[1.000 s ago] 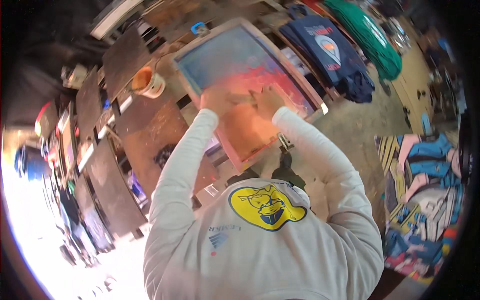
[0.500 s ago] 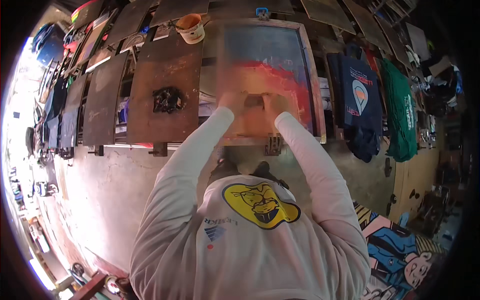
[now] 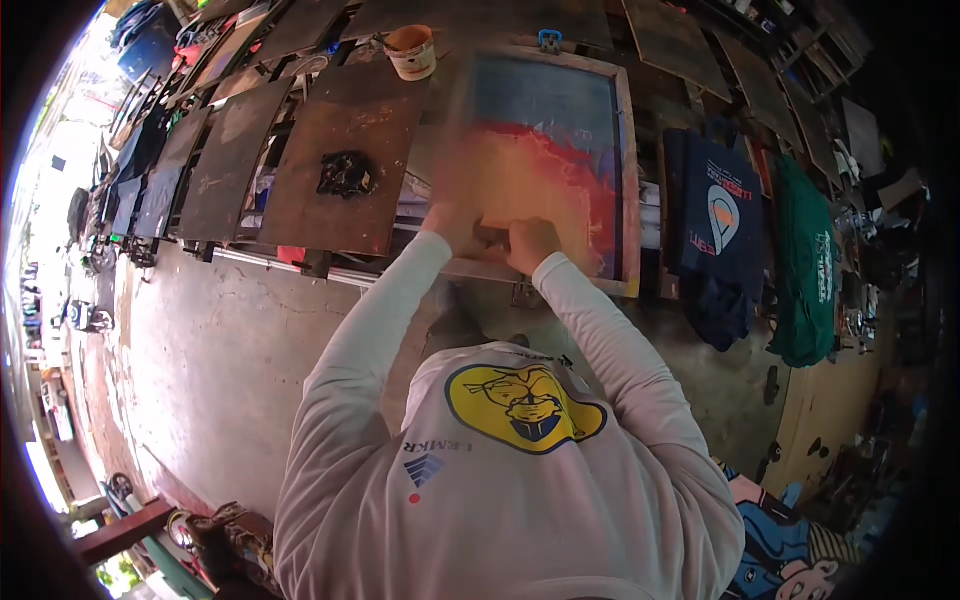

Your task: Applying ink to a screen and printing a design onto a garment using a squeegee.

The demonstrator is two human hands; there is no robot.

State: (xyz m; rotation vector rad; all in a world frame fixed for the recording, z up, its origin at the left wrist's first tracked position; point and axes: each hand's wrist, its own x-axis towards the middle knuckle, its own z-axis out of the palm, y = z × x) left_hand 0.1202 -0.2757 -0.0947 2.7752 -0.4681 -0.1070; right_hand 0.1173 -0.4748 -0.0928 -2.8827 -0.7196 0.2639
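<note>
A wooden-framed printing screen (image 3: 627, 180) lies on the bench ahead of me. Its mesh is dark grey-blue at the far end, with red and orange ink spread over the nearer part. Close to the screen's near edge, both hands grip a dark squeegee (image 3: 492, 234) set across the mesh. My right hand (image 3: 533, 244) has its fingers wrapped round the right end. At the left end is my left hand (image 3: 452, 222), partly smeared by motion but closed on the squeegee. The squeegee's blade is hidden.
Left of the screen, a brown board (image 3: 300, 200) carries a crumpled black lump (image 3: 345, 174). An ink-stained bucket (image 3: 411, 54) stands beyond. A blue clamp (image 3: 550, 40) sits behind the screen. Navy shirts (image 3: 712, 200) and green shirts (image 3: 803, 260) hang over boards at right.
Both hands have drawn the squeegee toward me, down to the screen's near end. The view has turned slightly, so the bench appears tilted.
</note>
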